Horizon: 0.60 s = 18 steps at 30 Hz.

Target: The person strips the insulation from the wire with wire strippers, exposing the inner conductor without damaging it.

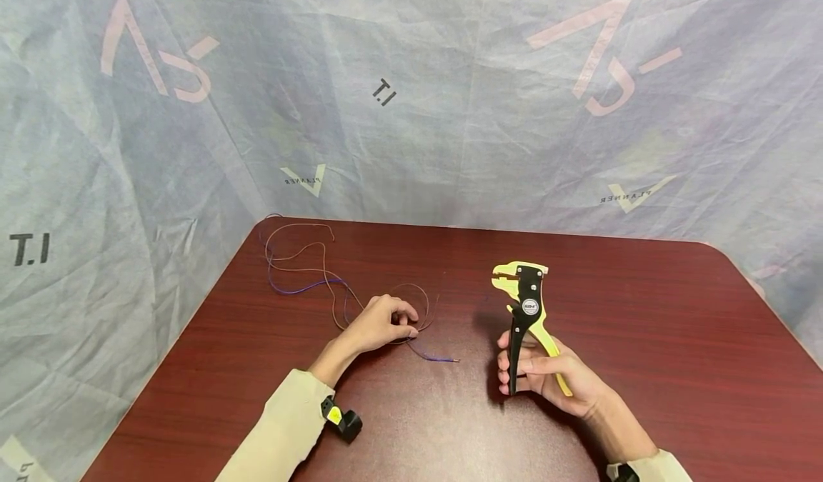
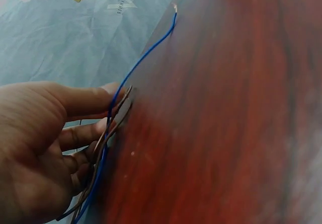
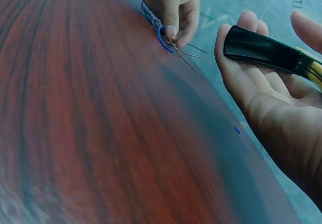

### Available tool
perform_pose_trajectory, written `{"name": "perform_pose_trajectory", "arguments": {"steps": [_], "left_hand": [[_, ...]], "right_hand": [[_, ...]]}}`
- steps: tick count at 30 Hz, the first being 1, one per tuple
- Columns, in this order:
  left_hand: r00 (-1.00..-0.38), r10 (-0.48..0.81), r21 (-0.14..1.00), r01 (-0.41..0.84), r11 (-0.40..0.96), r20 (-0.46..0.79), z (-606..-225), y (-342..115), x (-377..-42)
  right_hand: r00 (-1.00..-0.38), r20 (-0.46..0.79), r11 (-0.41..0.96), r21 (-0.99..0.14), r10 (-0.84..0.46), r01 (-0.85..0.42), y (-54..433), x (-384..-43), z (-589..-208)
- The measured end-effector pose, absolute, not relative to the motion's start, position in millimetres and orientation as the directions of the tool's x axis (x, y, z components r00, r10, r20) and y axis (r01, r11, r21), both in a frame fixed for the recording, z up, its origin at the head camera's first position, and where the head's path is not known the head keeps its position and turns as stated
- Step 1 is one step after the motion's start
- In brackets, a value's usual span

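Observation:
My left hand (image 1: pixel 383 323) is low over thin brown and blue wires, its fingers loosely bent. In the left wrist view, thumb and index fingertips stand apart beside a brown wire (image 2: pixel 95 171). The blue wire (image 2: pixel 146 55) crosses the thumb tip and runs on to a bare copper end. My right hand (image 1: pixel 553 371) grips a yellow-and-black wire stripper (image 1: pixel 530 307) upright, its jaws pointing left at the top. Its black handle (image 3: pixel 261 48) lies across the fingers in the right wrist view; the palm hides part of the yellow handle.
Behind my left hand, loops of brown wire (image 1: pixel 296 269) and blue wire spread towards the far left corner of the dark red table (image 1: pixel 611 289). A tiny blue scrap (image 3: pixel 237 130) lies near the edge. Printed grey fabric (image 1: pixel 418 146) hangs behind and left.

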State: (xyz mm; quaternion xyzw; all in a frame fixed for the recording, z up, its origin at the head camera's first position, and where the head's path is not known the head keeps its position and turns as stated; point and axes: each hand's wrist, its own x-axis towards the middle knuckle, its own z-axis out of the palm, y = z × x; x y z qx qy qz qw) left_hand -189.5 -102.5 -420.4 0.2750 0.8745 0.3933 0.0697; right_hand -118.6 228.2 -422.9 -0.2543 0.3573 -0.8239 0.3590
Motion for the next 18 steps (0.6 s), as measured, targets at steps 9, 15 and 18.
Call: {"name": "perform_pose_trajectory", "arguments": {"steps": [9,15,18], "left_hand": [[-0.85,0.514,0.705,0.437,0.559,0.12,-427,-101,-187],[-0.859,0.488,0.705,0.441,0.555,0.154,-432,-101,-185],[-0.86,0.482,0.697,0.449,0.559,0.167,-433,-101,-185]], "right_hand": [[-0.615,0.153,-0.481,-0.774,-0.773,0.412,228,-118,-423],[-0.616,0.149,-0.479,-0.774,-0.774,0.414,229,-118,-423],[-0.618,0.148,-0.48,-0.774,-0.772,0.413,229,-118,-423]]}}
